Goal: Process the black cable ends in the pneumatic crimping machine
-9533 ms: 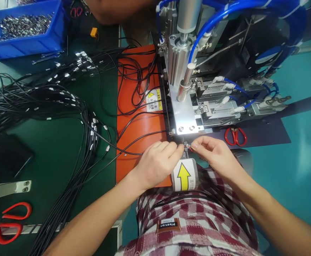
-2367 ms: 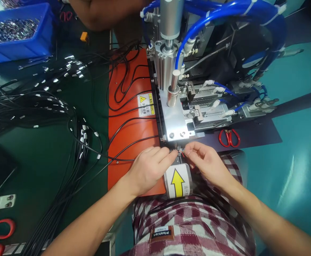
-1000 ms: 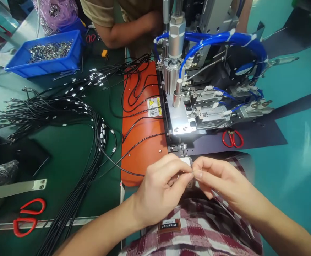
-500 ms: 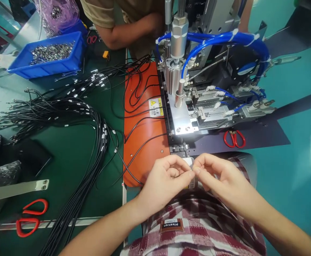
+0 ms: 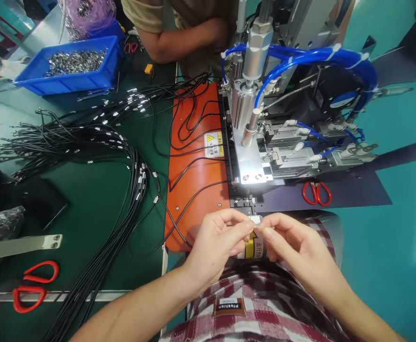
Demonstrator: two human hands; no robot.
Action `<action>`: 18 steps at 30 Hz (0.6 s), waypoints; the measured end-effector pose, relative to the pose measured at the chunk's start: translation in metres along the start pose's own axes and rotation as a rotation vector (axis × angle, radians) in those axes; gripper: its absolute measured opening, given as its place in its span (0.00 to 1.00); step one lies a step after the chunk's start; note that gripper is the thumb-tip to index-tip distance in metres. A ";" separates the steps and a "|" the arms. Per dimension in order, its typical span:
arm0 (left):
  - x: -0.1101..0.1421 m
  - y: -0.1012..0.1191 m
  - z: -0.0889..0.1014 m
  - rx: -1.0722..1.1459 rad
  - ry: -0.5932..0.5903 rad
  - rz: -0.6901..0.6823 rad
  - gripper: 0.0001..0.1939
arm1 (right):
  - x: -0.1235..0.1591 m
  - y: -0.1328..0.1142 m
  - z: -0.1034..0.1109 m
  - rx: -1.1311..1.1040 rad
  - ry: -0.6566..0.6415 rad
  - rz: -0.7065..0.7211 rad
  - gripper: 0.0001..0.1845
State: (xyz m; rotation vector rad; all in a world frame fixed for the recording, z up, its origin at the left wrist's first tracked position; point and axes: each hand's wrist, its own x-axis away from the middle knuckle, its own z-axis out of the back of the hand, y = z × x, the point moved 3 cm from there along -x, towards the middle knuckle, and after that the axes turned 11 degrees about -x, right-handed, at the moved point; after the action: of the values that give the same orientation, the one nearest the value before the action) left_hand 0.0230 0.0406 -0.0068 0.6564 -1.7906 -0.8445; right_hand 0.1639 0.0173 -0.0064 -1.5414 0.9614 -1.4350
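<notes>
Over my lap, my left hand (image 5: 213, 249) is closed, thumb and index finger pinching a thin wire end (image 5: 257, 226) with a yellowish-green tint. From the other side my right hand (image 5: 295, 242) pinches the same small end, fingertips almost meeting. A black cable (image 5: 177, 225) runs down off the orange plate (image 5: 197, 190) toward my left hand; whether it joins the pinched end is hidden. Just beyond my fingers stands the near end of a machine (image 5: 254, 178) with metal cylinders and blue air hoses. Several black cables lie across the orange plate into its edge.
A large bundle of black cables (image 5: 137, 175) with white tags curves over the green table at left. Red-handled scissors (image 5: 33, 285) lie front left, other scissors (image 5: 316, 192) beside the machine. A blue bin (image 5: 69, 88) holds small metal parts. Across the table is a co-worker's arm (image 5: 190, 42).
My fingertips have drawn slightly apart, so the thin wire end now shows between them. The view has shifted a little, moving the machine and the bin rightward in the picture.
</notes>
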 end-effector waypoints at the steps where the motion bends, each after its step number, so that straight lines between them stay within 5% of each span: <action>1: 0.000 0.000 0.000 -0.001 -0.002 -0.004 0.10 | 0.001 0.000 -0.001 0.000 0.017 0.006 0.13; 9: 0.001 -0.004 0.001 0.001 -0.003 -0.021 0.09 | 0.004 0.002 -0.010 -0.086 -0.012 -0.082 0.15; 18: 0.002 -0.004 0.000 -0.022 0.001 -0.013 0.09 | 0.001 0.000 0.000 -0.013 0.102 0.021 0.10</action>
State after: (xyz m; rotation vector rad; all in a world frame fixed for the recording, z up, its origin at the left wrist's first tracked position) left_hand 0.0227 0.0371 -0.0088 0.6548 -1.7753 -0.8716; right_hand 0.1637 0.0166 -0.0056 -1.4745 1.0457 -1.5079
